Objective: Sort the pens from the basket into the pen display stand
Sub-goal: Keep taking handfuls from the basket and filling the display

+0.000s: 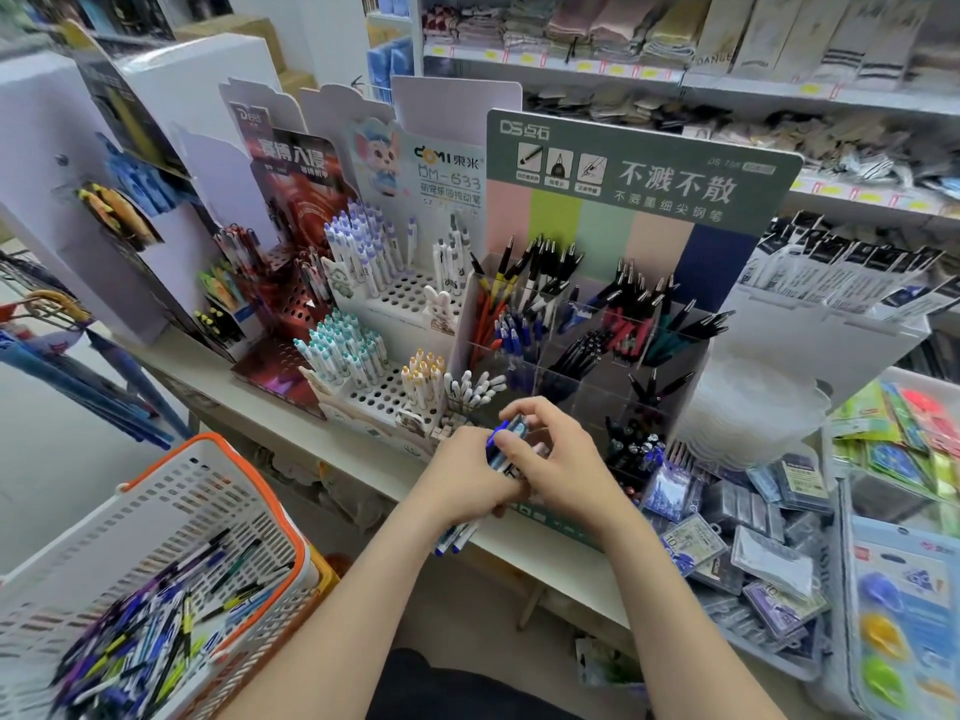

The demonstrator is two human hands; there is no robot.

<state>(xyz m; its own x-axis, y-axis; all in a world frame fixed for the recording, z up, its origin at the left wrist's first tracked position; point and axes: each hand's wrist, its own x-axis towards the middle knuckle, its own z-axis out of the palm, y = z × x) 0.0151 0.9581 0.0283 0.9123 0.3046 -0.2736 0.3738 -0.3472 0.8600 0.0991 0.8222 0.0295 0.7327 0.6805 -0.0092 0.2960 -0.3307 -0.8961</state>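
- head view, hands: the left hand (pixel 467 483) is clenched round a bundle of pens (pixel 457 537). the bundle's long axis runs from tips low and left, below the palm, to caps high and right.
- head view, grasp: the right hand (pixel 566 462) meets the upper end of the bundle. its fingers (pixel 535 405) and thumb pinch one blue pen (pixel 505 433) at the cap end.
- head view, target: the pen display stand (pixel 597 356) sits on the worktop (pixel 218 376) just beyond both hands, its clear compartments open upward. the right hand is nearer, so the pen likely has to slide out along its axis, then go forward.
- head view, supply: the basket (pixel 171 506), well apart at lower left, holds many loose pens (pixel 156 615). much sorting appears to remain.
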